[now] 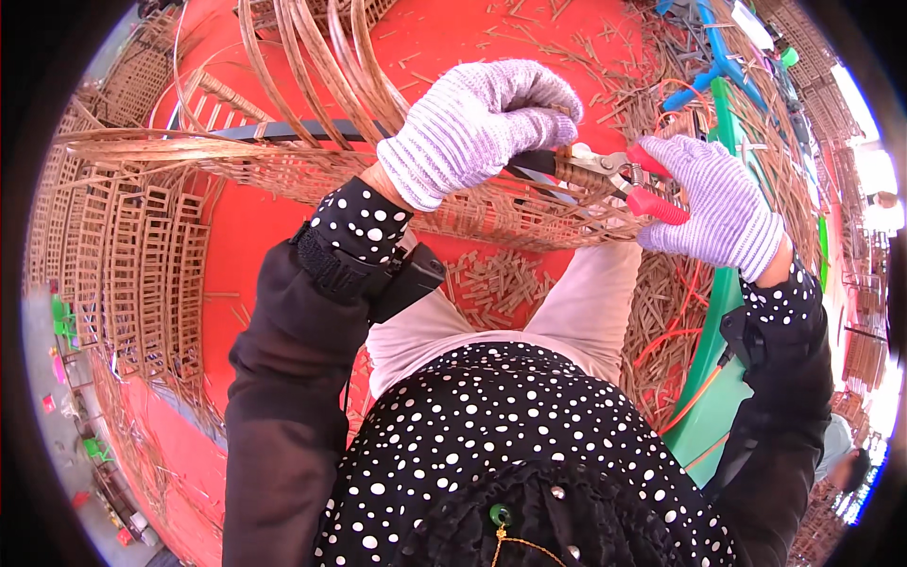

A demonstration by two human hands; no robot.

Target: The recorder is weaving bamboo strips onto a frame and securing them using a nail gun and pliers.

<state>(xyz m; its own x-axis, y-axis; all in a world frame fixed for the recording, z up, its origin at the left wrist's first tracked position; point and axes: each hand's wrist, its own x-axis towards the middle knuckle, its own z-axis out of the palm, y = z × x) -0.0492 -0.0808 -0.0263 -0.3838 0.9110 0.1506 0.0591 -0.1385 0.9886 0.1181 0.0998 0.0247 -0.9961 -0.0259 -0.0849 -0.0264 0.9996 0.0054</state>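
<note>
Gripping red-handled cutters (616,163), right hand (718,203) wrapped, left hand (482,128) curled, any grip hidden

Left hand (477,128) curled, so whatever its fingertips pinch is hidden; it also covers part of the black band (532,162). Right hand (720,203) hides the handle ends of the red-handled cutters (614,168); can't tell what sits in their jaws. Cane strips (331,76) cut off at top edge, both sleeves at bottom. Green bits (97,449) at left rim too small to ID. Right rim blown out, person (839,454) there blurred.
</note>
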